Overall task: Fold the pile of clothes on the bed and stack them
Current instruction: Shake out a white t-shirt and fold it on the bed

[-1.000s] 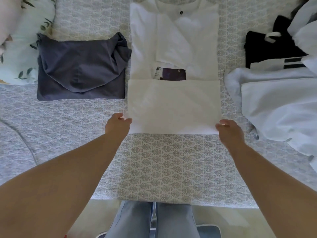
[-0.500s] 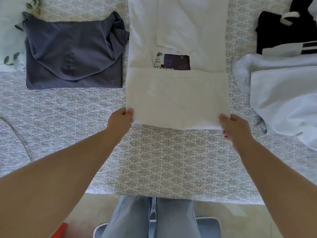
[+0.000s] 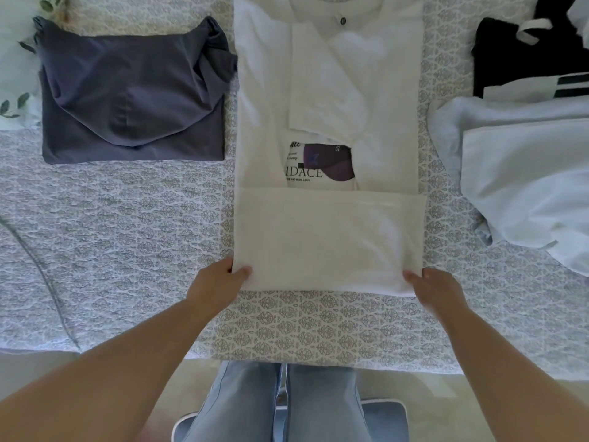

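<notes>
A: Lying flat at mid-bed, the white T-shirt has both sides and sleeves turned in and its hem band folded up over the body, so only part of the printed graphic shows above that band

B: Hands?

A: Left hand pinches the near-left corner of the shirt's folded band, thumb on top and fingers tucked beneath. Right hand grips the near-right corner the same way, thumb on the cloth, the other fingers not visible. Holding both corners at once keeps the edge square; I judge the band is about to be carried up toward the collar

B: Surroundings, taken from the shirt?

A: Left of it, just beside, a folded grey garment, finished and likely the base of the stack. Right of it, well apart, unfolded pale blue clothing heaped loosely, with a black garment beyond, both awaiting folding. Patterned bedspread underneath all
</notes>
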